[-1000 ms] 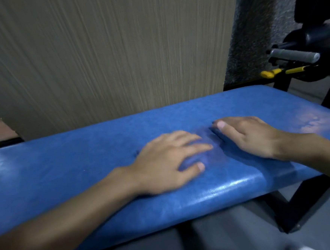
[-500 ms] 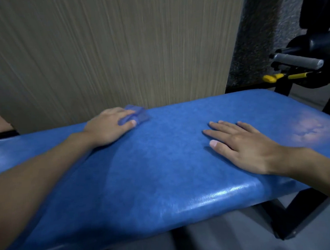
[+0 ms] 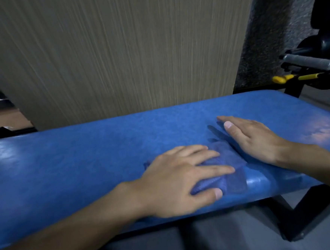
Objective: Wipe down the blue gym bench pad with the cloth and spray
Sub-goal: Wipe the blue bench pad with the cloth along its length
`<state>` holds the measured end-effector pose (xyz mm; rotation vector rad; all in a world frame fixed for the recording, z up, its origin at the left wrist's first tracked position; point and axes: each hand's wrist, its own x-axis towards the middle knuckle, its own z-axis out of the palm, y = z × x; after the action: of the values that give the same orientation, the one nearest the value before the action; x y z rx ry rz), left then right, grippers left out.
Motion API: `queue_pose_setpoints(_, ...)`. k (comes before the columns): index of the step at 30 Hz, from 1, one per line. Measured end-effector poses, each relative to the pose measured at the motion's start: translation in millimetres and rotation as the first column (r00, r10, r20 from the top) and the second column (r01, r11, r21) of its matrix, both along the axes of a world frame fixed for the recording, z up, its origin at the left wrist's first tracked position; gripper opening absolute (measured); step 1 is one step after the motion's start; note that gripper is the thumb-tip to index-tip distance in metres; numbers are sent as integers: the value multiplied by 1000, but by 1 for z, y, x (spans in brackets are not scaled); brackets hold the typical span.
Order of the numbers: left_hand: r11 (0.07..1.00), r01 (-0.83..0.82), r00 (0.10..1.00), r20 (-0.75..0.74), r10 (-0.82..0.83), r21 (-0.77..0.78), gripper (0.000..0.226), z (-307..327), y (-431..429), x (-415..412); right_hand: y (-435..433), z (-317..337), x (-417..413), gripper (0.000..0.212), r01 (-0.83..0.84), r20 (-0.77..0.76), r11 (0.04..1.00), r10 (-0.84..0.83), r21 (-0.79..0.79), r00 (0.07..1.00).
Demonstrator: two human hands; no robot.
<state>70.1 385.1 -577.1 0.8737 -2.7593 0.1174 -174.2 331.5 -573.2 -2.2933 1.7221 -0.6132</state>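
The blue gym bench pad runs across the view from left to right. My left hand presses a blue cloth flat onto the pad near its front edge, fingers straight and spread over it. Part of the cloth hangs over the front edge. My right hand rests flat on the pad just right of the cloth, fingers straight and pointing left. No spray bottle is in view.
A wood-grain panel stands right behind the bench. At the right are a grey-gripped handle, a yellow part and the black machine frame. The bench's black legs stand on the grey floor at the lower right.
My left hand has swept the cloth from the pad's far left edge back to the front middle, next to my right hand. The right hand has stayed on the pad.
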Motion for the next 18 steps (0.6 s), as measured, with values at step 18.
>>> queue_pose_setpoints(18, 768, -620, 777, -13, 629, 160, 62, 1, -188, 121, 17, -4, 18, 70, -84, -307, 993, 108, 88, 946)
